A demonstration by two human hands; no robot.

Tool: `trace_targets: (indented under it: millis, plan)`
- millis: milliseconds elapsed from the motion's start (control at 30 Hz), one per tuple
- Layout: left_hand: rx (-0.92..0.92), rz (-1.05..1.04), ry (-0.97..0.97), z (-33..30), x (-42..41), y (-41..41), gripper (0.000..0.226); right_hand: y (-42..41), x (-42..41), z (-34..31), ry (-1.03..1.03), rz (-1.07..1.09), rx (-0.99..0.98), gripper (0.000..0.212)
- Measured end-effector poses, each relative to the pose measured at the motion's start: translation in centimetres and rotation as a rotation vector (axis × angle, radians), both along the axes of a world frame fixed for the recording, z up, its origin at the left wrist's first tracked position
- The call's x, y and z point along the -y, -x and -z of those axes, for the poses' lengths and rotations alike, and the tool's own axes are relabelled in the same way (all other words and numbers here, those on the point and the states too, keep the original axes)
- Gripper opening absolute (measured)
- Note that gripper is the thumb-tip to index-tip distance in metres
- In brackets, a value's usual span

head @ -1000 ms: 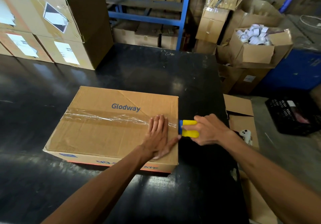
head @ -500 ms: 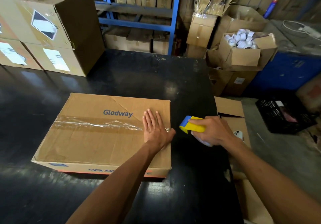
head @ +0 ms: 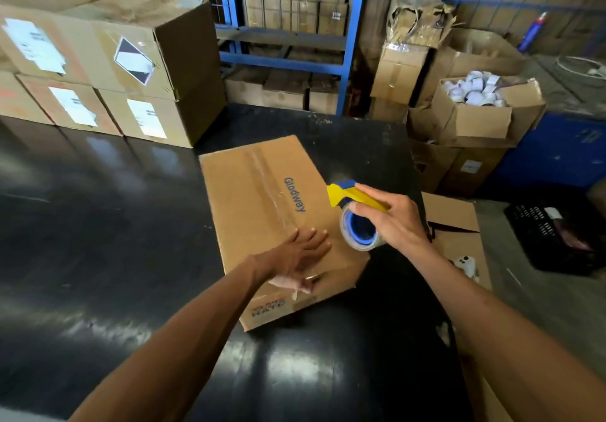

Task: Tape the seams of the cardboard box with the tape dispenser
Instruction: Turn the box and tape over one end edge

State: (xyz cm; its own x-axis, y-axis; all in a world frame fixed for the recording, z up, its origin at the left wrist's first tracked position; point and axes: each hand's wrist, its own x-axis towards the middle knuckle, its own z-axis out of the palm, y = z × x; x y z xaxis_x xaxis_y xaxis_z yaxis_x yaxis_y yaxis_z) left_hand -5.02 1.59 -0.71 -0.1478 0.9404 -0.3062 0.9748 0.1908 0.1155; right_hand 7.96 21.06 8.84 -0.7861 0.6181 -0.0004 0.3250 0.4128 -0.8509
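Observation:
A brown cardboard box [head: 252,198] printed "Glodway" lies on the black table [head: 98,225], its long side running away from me. A strip of clear tape runs along its top seam. My left hand [head: 300,259] lies flat with fingers spread on the near end of the box top, thumb over the near edge. My right hand [head: 390,221] holds the yellow and blue tape dispenser [head: 352,212] lifted above the box's right edge, the clear tape roll facing me.
Stacked labelled cartons [head: 98,67] stand at the table's far left. Blue shelving [head: 285,44] is behind. Right of the table stand an open carton of white rolls [head: 475,107], flat cardboard [head: 452,221] and a black crate [head: 557,235].
The box has been turned about a quarter turn, so the taped seam now points away from me. My right hand has lifted the dispenser off the box's edge and above it.

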Motion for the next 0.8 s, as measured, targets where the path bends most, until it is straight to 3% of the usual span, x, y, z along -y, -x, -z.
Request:
trace_targets:
  millis: [167,333,567,800]
  plan:
    - [-0.164,-0.017,-0.158,2.5,2.9,-0.8,0.086,0.3,2.9,-0.6,0.021,-0.012,0.001,0.047]
    - [-0.203,0.022,-0.279,3.6,5.0,-0.4,0.073,0.0,5.4,-0.4,0.036,0.003,0.02,0.048]
    - [-0.139,0.154,-0.311,3.0,9.2,2.3,0.073,-0.5,9.6,0.4,0.028,0.004,0.034,0.048]
    - [0.005,0.078,-0.407,2.5,9.9,1.6,0.079,-2.0,12.9,0.5,0.001,-0.01,0.084,0.049]
